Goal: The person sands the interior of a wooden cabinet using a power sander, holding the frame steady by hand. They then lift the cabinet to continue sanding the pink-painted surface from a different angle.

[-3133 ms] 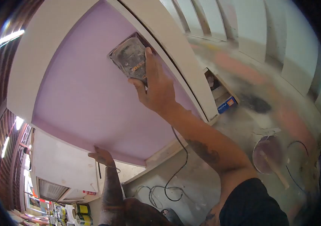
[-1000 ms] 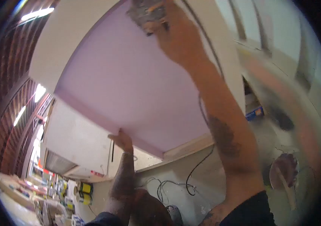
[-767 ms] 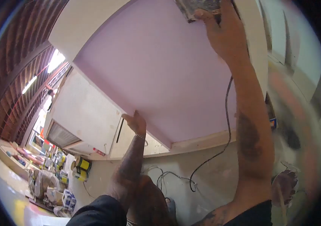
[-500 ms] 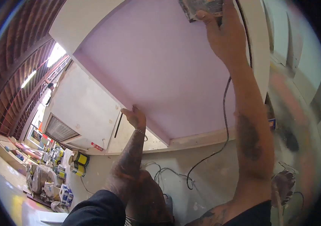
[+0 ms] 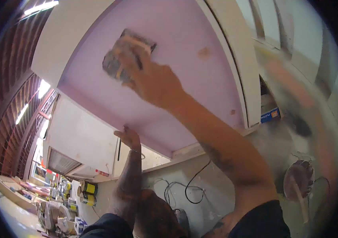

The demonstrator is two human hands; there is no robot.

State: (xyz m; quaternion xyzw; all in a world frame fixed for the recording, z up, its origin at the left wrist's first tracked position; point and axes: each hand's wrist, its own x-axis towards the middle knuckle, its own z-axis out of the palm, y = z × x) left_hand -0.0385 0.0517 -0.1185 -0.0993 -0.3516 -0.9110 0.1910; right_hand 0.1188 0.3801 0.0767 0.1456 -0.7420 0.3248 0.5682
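Observation:
My right hand (image 5: pixel 155 81) is wrapped round an electric sander (image 5: pixel 113 65), blurred by motion. The sander lies against a pinkish-purple recessed panel (image 5: pixel 185 43), in its upper left part. Low on the same panel, my left hand (image 5: pixel 129 139) grips the raised lip (image 5: pixel 87 107) along its left side; some fingertips are hidden. A dark cable (image 5: pixel 187 190) hangs below my right forearm and loops on the floor. Brownish patches (image 5: pixel 204 52) show on the panel's right half.
Left of the panel stands a whitish cabinet piece (image 5: pixel 76 133). Paint cans (image 5: pixel 87 192) and plastic containers crowd the lower left. On the right are a blue box (image 5: pixel 270 115), pale boards (image 5: pixel 266 23) and a round container (image 5: pixel 299 178) with a stick in it.
My right hand has swept the sander from the panel's top right to its upper left. My left hand keeps its grip on the lip. The view has shifted slightly.

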